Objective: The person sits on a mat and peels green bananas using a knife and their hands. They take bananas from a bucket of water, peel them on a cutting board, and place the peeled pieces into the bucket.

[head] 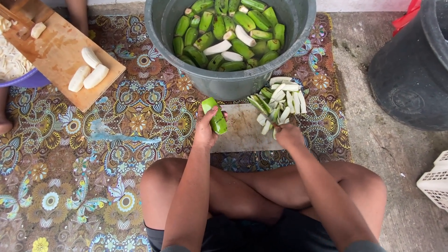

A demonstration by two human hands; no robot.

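My left hand (205,128) grips a green unpeeled banana (215,115) above the left end of a white cutting board (242,133). My right hand (288,134) rests at the board's right end against a pile of green banana peels (278,100); whether it holds something is hidden. Just beyond the board stands a grey tub (233,84) of water with several green bananas and a few peeled white ones (219,46) floating in it. My crossed legs fill the bottom of the view.
A wooden board (56,56) at the upper left carries three peeled bananas (88,70), beside a purple basin of slices (11,60). Another person's limbs show at the left edge. A dark barrel (413,70) and white crate (436,179) stand at the right on concrete.
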